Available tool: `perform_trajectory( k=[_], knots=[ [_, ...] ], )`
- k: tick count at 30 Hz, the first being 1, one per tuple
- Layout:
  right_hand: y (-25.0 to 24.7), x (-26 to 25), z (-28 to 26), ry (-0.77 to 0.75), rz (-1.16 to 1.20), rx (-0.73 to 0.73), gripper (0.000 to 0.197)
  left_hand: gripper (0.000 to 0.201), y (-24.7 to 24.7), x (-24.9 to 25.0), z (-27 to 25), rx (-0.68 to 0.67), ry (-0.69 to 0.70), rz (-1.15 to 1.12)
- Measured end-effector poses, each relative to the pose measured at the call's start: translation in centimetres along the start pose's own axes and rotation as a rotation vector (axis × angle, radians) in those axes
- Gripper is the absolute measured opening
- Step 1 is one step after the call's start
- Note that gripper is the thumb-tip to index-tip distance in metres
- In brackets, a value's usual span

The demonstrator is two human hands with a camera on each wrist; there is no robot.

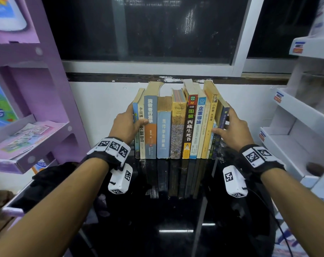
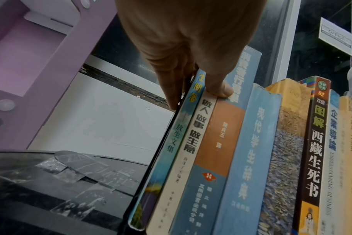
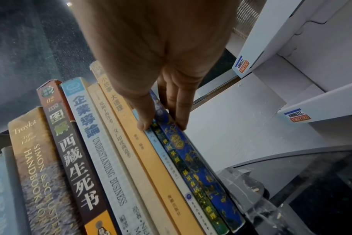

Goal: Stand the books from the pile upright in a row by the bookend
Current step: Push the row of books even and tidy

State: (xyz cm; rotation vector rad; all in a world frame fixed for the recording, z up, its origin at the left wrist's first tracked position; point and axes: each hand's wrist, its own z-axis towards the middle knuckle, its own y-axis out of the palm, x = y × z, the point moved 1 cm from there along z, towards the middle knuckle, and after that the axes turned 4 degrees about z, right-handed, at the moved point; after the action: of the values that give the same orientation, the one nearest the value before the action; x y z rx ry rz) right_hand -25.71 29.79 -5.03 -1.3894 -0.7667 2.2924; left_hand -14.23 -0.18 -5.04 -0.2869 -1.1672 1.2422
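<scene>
Several books (image 1: 176, 125) stand upright in a row, spines toward me, on the glossy black table (image 1: 176, 219) against the white wall. My left hand (image 1: 134, 117) is at the row's left end. Its straight fingers (image 2: 172, 95) lie flat on a thin black plate (image 2: 161, 147), seemingly the bookend, beside the light blue end book (image 2: 177, 139). Its thumb presses the spines. My right hand (image 1: 224, 121) is at the right end, where its straight fingers (image 3: 180, 111) lie along the dark blue end book (image 3: 191, 151), which leans left. The thumb touches the thin spines beside it.
A purple display rack (image 1: 28, 108) stands close on the left and a white shelf unit (image 1: 296, 117) close on the right. A dark window (image 1: 148, 28) is above the books. A clear plastic piece (image 3: 249, 190) sits on the table by the right end book.
</scene>
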Motion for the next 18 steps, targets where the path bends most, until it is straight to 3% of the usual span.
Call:
perform_trajectory(
  k=[8,18],
  knots=[
    [-0.1,-0.5,-0.4,-0.002,-0.002,-0.011,0.073,0.057,-0.7,-0.2,-0.2,-0.019,0.006,-0.036],
    [-1.7,-1.1,-0.6,0.045,0.055,-0.128,0.077,0.066,-2.2,-0.3,-0.3,-0.149,-0.043,-0.043]
  ],
)
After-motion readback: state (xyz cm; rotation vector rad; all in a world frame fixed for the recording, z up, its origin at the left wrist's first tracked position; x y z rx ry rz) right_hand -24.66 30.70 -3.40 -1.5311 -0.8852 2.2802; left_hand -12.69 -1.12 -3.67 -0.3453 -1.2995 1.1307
